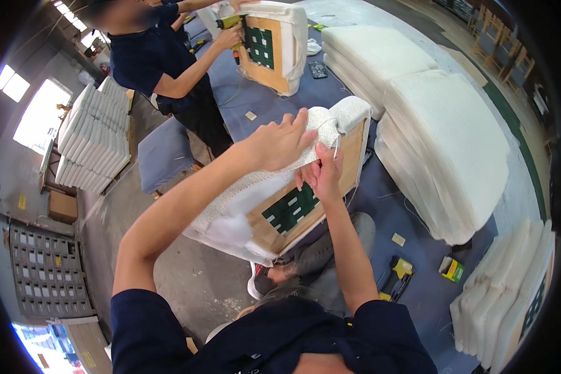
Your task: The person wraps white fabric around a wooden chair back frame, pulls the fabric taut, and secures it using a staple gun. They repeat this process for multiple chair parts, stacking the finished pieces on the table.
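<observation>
A seat cushion with a wooden frame (350, 153) and green webbing (293, 209) stands tilted on its edge before me. White textured fabric (227, 196) wraps its side, and white wadding (230, 230) shows at the near corner. My left hand (279, 142) lies on the fabric near the top corner, its fingers stretched out. Just right of it, my right hand (323, 173) is closed, pinching the fabric's edge by the wooden frame. A thin white strand shows above the right thumb.
Yellow-black staple gun (397, 277) and small yellow-green box (450, 269) lie on the blue table (380, 218) at right. White cushion stacks (445, 149) stand beyond. Across the table, a person holds a green tool (230, 28) against another cushion (274, 47). A blue padded seat (165, 156) stands left.
</observation>
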The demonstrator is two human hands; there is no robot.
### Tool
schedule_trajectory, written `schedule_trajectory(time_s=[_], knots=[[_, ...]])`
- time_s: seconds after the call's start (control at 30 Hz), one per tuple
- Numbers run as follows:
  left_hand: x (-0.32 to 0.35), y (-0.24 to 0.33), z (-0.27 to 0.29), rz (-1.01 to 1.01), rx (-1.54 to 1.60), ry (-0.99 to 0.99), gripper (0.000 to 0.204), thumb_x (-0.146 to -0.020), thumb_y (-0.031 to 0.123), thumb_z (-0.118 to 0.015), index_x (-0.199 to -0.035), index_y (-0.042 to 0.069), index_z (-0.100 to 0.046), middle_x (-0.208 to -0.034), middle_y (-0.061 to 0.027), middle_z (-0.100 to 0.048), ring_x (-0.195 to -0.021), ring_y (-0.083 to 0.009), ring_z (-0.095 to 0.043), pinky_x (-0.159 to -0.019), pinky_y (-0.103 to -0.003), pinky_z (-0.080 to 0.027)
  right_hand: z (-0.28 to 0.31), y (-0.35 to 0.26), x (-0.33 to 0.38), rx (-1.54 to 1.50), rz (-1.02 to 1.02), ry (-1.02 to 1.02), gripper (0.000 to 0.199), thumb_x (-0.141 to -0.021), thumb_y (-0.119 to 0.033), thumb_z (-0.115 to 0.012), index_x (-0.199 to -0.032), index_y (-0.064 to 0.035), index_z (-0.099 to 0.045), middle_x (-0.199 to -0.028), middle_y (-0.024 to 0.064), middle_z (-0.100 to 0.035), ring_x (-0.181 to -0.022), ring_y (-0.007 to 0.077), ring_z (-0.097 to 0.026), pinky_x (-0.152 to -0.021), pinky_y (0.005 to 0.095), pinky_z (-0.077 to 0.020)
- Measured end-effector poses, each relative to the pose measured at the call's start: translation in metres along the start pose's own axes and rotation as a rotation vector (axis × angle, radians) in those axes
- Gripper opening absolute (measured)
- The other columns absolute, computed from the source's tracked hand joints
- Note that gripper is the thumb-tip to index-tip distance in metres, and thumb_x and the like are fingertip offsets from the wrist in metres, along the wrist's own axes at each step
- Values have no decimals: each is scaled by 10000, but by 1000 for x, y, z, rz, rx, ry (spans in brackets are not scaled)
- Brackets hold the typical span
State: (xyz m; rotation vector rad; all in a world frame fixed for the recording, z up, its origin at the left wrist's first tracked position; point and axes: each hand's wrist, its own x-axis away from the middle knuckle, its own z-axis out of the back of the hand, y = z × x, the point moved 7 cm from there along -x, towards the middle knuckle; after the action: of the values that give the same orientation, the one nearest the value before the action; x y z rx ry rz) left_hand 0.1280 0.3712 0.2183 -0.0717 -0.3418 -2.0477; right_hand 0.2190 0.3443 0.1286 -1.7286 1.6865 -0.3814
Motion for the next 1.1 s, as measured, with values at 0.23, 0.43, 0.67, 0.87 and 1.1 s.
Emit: schedule_trajectory(time_s=[0.23, 0.43, 0.67, 0.87, 1.1], knots=[[34, 41, 3, -183, -172, 264, 619, -1079, 356, -452, -1498, -79, -314, -1035, -310, -628, -752, -466, -682, -678, -507, -567, 0, -38, 40, 412, -98, 319, 489, -1021, -329, -584, -618, -54, -541, -535, 47, -551, -399, 134, -474, -418, 285, -421], [37, 42, 0, -184, -209, 270, 617, -1078, 344, -452, -1504, -80, -313, -1045, -307, -638, -821, -476, -691, -718, -506, -570, 1, -70, 32, 1195, 274, 538, 570, -1032, -376, -596, -615, 1, -504, -515, 42, -473, -524, 134, -466, -508, 373, -352], [-49, -16, 21, -326, -21, 113, 516, -1076, 358, -472, -1369, -64, -519, -1188, -251, -655, -882, -373, -699, -798, -445, -557, 22, -31, 2, 719, 487, 506, 534, -1050, -318, -564, -656, 37, -495, -585, 140, -490, -557, 240, -435, -567, 429, -340], [-76, -58, -21, 153, 603, -226, 766, -1086, 596, -235, -1492, -1, -490, -1516, -222, -497, -1427, -295, -438, -1206, -376, -275, 14, -14, -14, 714, 666, 625, 451, -1055, -224, -534, -711, 68, -556, -647, 153, -537, -633, 293, -528, -590, 426, -371], [-67, -67, -20, 73, 319, -97, 710, -1089, 564, -261, -1554, 35, -349, -1480, -288, -490, -1413, -440, -436, -1169, -484, -326, 27, 5, -26, 591, 693, 551, 395, -1077, -201, -523, -805, 74, -599, -875, 107, -609, -750, 140, -521, -667, 324, -419]])
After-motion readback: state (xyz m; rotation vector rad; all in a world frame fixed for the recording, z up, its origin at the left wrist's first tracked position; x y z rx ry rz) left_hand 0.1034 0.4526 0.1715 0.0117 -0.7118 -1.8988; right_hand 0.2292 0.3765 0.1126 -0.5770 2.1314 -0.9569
